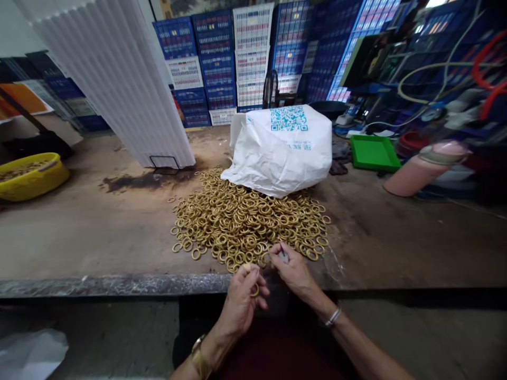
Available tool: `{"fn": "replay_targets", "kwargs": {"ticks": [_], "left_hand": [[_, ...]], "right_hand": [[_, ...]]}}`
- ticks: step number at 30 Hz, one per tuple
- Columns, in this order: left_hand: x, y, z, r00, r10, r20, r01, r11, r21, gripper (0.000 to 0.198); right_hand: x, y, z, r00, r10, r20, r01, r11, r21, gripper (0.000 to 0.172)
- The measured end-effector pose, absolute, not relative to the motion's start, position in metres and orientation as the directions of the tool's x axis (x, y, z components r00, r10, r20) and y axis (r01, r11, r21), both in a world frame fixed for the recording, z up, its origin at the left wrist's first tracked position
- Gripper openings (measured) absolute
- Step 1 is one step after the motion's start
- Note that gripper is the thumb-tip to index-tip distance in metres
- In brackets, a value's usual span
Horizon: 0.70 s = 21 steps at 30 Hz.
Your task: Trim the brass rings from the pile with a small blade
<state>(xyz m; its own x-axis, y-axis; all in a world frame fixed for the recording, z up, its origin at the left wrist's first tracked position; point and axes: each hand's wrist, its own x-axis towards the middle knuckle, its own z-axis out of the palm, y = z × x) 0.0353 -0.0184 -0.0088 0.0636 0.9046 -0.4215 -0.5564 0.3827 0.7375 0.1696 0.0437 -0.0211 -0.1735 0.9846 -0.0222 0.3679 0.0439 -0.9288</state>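
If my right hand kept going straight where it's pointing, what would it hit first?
Probably the right hand meets the near edge of the heap of gold-coloured metal rings, though depth is unclear.

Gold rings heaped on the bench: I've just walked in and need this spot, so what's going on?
A person sits at the worn brown workbench before a heap of small gold-coloured metal rings. Their left hand holds one gold ring at the bench edge; their right hand pinches a small pale item at the heap's near side. A white woven sack lies behind it.
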Motion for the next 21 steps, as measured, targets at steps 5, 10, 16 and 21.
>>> {"fn": "replay_targets", "kwargs": {"ticks": [5, 10, 16, 21], "left_hand": [[0.035, -0.019, -0.009, 0.0, 0.935, -0.354, -0.36, 0.33, 0.873, 0.03], [0.029, -0.017, -0.011, -0.077, 0.967, -0.241, -0.089, 0.234, 0.968, 0.026], [0.025, -0.019, -0.011, -0.035, 0.984, -0.174, 0.012, 0.175, 0.985, 0.022], [0.025, -0.02, -0.009, 0.127, 0.931, -0.342, -0.226, 0.363, 0.904, 0.03]], "right_hand": [[0.161, 0.028, -0.013, -0.274, 0.947, -0.165, 0.145, -0.128, -0.981, 0.017], [0.157, 0.026, -0.008, -0.313, 0.938, -0.149, 0.217, -0.082, -0.973, 0.017], [0.154, 0.029, -0.004, -0.273, 0.947, -0.167, 0.343, -0.066, -0.937, 0.02], [0.153, 0.028, -0.003, -0.287, 0.93, -0.228, 0.28, -0.146, -0.949, 0.017]]}}
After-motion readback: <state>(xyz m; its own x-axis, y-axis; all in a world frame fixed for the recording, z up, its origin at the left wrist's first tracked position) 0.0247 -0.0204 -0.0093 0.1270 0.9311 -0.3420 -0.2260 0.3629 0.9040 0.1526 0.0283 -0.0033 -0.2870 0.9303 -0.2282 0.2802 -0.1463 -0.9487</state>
